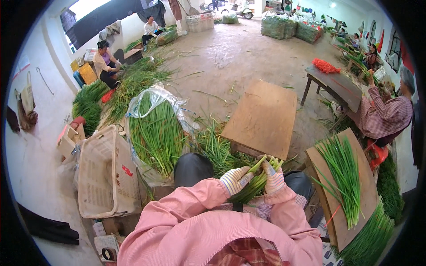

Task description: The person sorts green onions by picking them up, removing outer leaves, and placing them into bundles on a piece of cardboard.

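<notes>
My right hand, in a striped knit glove, grips a small bunch of long green chives over my lap. The pale cut ends point up and away from me, and the leaves hang down towards my body. On the other side, my left hand, gloved alike, pinches stalks of that bunch near their pale ends. Just beyond the hands stands a low table with a bare wooden top. Loose chives lie on the floor to its left.
Left of me stand a plastic-lined heap of chives and a white plastic crate. At right, a board bears a chive bundle. A co-worker sits beyond it, near a table holding red netting.
</notes>
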Demonstrator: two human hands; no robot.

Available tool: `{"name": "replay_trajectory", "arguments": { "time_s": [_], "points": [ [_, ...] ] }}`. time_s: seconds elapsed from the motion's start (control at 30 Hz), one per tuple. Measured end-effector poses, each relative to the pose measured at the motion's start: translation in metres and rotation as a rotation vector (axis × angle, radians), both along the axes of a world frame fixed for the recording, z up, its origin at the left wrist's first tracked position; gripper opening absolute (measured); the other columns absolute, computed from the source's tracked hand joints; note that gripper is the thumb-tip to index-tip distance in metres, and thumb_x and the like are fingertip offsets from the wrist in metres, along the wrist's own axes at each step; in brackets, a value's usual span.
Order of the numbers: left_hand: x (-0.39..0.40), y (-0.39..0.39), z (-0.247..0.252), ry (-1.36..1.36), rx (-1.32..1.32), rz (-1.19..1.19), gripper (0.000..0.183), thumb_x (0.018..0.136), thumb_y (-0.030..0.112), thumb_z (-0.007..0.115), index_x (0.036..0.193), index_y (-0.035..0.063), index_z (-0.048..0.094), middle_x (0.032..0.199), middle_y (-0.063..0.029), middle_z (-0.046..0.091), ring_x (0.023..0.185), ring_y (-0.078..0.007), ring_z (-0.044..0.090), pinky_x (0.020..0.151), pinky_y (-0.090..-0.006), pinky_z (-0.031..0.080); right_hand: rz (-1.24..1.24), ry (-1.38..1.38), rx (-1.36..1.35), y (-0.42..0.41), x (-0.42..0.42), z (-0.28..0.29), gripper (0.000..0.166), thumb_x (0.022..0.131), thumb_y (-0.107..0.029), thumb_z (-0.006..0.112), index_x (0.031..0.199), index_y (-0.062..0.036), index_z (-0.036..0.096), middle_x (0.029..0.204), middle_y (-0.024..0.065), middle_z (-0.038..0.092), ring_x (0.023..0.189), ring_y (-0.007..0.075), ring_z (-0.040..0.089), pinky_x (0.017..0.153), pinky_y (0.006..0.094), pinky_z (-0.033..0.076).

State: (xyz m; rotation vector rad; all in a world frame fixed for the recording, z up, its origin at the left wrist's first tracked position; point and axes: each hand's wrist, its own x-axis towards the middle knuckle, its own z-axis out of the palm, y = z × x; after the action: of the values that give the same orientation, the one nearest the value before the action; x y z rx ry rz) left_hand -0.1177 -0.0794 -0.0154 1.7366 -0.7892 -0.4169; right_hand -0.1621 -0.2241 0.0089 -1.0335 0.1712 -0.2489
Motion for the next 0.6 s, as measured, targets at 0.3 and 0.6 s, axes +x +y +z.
{"name": "replay_trajectory", "arguments": {
  "time_s": [0.3, 0.6],
  "points": [
    [-0.012, -0.001, -0.014, 0.37, -0.043, -0.138, 0.024, 0.088, 0.02, 0.042, 0.105, 0.0043, 0.048, 0.073, -0.0009, 0.05, 0.063, -0.0086, 0.044, 0.056, -0.0238, 0.04, 0.246, -0.026, -0.08, -0.013, -0.012, -0.006, 0.039, 0.076, -0.025, 0.063, 0.105, -0.0026, 0.05, 0.086, 0.0062, 0.057, 0.079, 0.0134, 0.054, 0.069, 0.0251, 0.044],
    [0.019, 0.043, 0.06, 0.123, -0.157, -0.012, 0.033, 0.077, 0.013, 0.059, 0.106, 0.0019, 0.048, 0.091, -0.0029, 0.056, 0.083, -0.0095, 0.051, 0.077, -0.0253, 0.042, 0.176, 0.04, -0.072, -0.039, 0.002, 0.086, 0.034, 0.074, -0.035, 0.062, 0.093, -0.0083, 0.052, 0.079, 0.0041, 0.055, 0.077, 0.0154, 0.053, 0.069, 0.0301, 0.045]
  ]
}}
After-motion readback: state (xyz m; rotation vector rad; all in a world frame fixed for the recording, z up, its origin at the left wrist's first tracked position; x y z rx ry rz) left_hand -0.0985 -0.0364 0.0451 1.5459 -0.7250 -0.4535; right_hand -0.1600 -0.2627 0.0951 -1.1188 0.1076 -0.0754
